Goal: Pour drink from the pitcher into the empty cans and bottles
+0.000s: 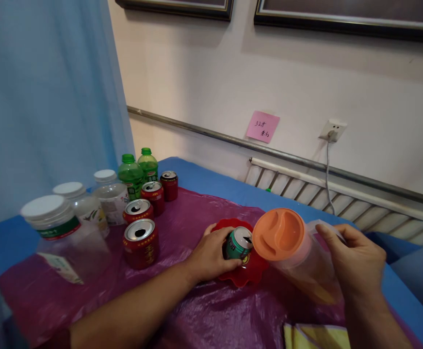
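Observation:
My left hand [211, 254] is wrapped round a green can [238, 244] with an opened top, over a red scalloped dish [246, 277]. The can tilts a little toward the right. In my right hand [357, 257] is the handle of a translucent pitcher [309, 274] with an orange lid [279, 234]. The pitcher leans left, its lid close beside the can's top, and amber liquid shows inside it. Whether any liquid passes between them cannot be made out.
Several red cans [141, 244] stand left of the dish, with green bottles [130, 177] and white-lidded clear jars [62, 237] behind and beside them. A yellow cloth [317, 336] lies at the front. A radiator [291, 186] runs along the wall.

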The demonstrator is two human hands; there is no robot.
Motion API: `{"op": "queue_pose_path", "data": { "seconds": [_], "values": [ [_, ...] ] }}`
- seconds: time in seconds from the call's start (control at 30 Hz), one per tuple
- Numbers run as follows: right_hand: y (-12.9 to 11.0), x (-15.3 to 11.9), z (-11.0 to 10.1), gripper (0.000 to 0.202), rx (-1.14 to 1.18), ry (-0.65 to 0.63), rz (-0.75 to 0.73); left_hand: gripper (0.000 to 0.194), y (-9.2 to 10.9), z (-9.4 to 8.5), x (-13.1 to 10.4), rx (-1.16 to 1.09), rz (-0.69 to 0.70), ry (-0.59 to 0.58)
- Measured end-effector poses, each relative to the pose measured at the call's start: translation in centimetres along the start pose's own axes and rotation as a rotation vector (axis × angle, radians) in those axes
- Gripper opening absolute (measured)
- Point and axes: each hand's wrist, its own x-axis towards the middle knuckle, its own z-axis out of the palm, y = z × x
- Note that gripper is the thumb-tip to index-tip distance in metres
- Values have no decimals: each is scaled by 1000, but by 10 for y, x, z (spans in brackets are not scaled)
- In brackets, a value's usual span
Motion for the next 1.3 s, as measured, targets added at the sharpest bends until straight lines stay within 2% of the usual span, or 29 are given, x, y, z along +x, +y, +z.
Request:
{"op": "queue_pose_path", "data": {
  "seconds": [1.3],
  "values": [
    [1, 2, 1, 44, -13, 0, -14, 67, 3, -2, 1, -16, -22, -17]
  ]
}}
